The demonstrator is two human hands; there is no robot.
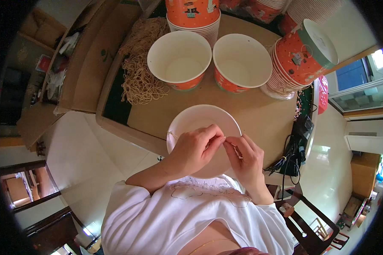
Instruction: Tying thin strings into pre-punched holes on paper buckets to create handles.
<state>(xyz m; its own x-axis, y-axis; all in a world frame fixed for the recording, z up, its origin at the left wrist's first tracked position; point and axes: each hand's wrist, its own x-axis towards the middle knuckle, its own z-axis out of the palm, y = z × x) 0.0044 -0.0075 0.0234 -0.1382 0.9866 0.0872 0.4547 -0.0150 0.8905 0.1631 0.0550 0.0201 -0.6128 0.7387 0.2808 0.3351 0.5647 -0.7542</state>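
Observation:
A white-lined paper bucket (187, 118) stands in front of me at the near edge of the table, its mouth facing up. A short piece of tan cord (172, 135) shows at its left rim. Over the bucket's mouth, my left hand (202, 142) and my right hand (244, 155) meet at the fingertips. Both are closed in a pinch. Whatever lies between the fingers is too small to make out. Beyond are two more open buckets, one on the left (179, 55) and one on the right (242, 59), orange outside and white inside.
A tangled heap of tan cord (142, 78) lies at the table's left. Stacked orange buckets stand behind (193, 15) and at the right (295, 55). Black cables with an adapter (291, 155) lie at the right edge. A cardboard box (83, 72) is at far left, a dark chair (310, 216) lower right.

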